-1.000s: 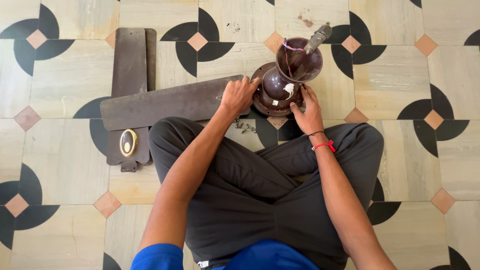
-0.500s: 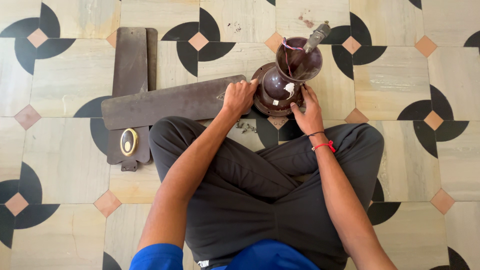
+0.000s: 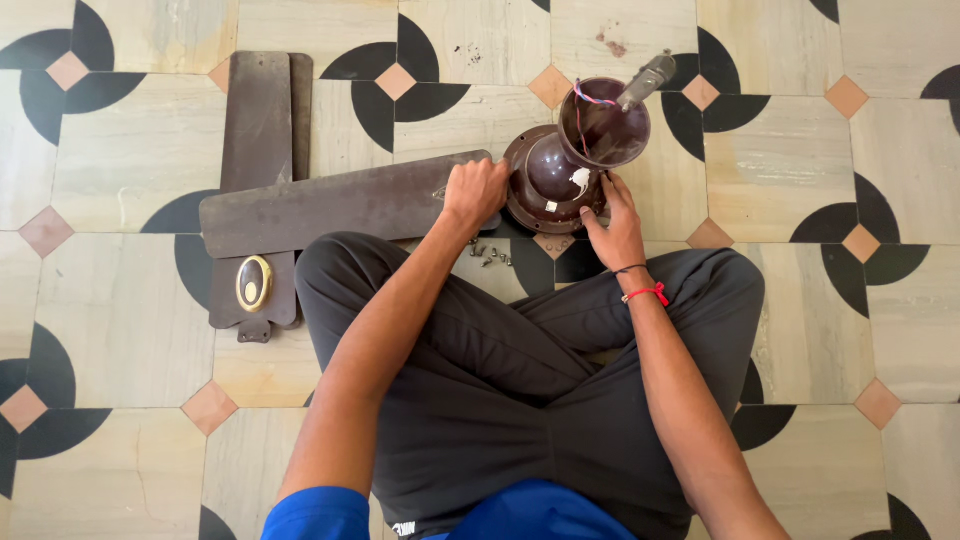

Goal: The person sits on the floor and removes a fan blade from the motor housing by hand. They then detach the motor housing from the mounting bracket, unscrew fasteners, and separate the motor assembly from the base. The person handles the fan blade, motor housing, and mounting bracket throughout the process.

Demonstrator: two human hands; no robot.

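Nothing has shifted: my left hand (image 3: 476, 192) still grips the long brown fan blade (image 3: 330, 205) beside the round maroon motor housing (image 3: 553, 180) (right hand (image 3: 612, 215) grasps its rim).

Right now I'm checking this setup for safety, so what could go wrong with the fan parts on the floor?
1. The small screws lie loose on the tile by the person's knee; a shifting leg could scatter them.
2. The left hand grips the long blade at its end by the motor housing; the blade could swing and strain that end.
3. Thin wires stick out of the cup above the right hand and may snag.
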